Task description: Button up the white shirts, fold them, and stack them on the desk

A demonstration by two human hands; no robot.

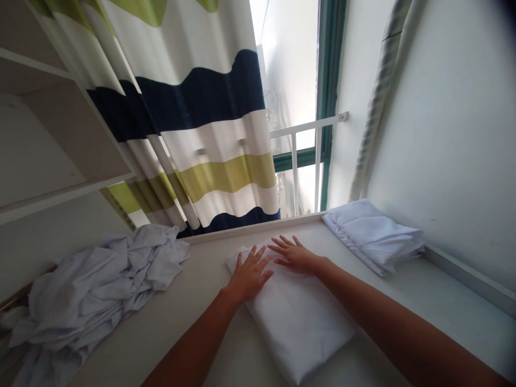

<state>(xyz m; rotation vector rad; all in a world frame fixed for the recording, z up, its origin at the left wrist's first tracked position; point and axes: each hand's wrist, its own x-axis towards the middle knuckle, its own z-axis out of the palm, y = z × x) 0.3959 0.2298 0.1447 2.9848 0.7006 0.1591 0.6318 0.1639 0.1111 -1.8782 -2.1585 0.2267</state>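
A folded white cloth lies flat on the pale surface in front of me, with one corner pointing toward me. My left hand rests on its far left part, fingers spread. Beside it, my right hand lies on the far edge of the same cloth, fingers also stretched out and apart. Neither hand grips anything. What kind of garment or linen the cloth is, I cannot tell.
On the left is a crumpled heap of white cloth. A folded white cloth stack sits at the far right corner by the wall. Behind the raised edge hang a striped curtain and a white railing. Shelves stand at left.
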